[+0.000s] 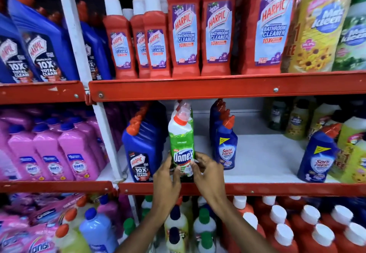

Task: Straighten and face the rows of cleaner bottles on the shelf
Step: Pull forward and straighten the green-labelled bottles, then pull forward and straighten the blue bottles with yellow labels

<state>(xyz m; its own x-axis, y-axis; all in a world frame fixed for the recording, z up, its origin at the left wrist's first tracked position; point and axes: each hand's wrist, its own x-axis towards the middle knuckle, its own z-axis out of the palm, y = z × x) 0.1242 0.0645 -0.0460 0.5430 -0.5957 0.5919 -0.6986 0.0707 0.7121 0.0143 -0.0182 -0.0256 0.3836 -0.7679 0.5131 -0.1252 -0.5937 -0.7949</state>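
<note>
Hands meet at the front edge of the middle shelf (pixel 257 188), both wrapped around the lower part of a green Domex bottle (pixel 181 143): the left hand (pixel 166 179) cups its left side with fingers curled onto the label, and the right hand (pixel 206 170) holds its right side, thumb across the front. The bottle stands upright with its label facing out (more of the same kind line up behind it). Just to its left stands a blue Harpic bottle (pixel 141 151), label forward, heading its own row. To the right, apart from the Domex, a blue Sani Fresh bottle (pixel 225 147) fronts another row, and a second Sani Fresh bottle (pixel 316 157) stands well off near the right end, tilted slightly. On the shelf above, red Harpic bathroom cleaner bottles (pixel 185 32) stand in rows facing forward.
</note>
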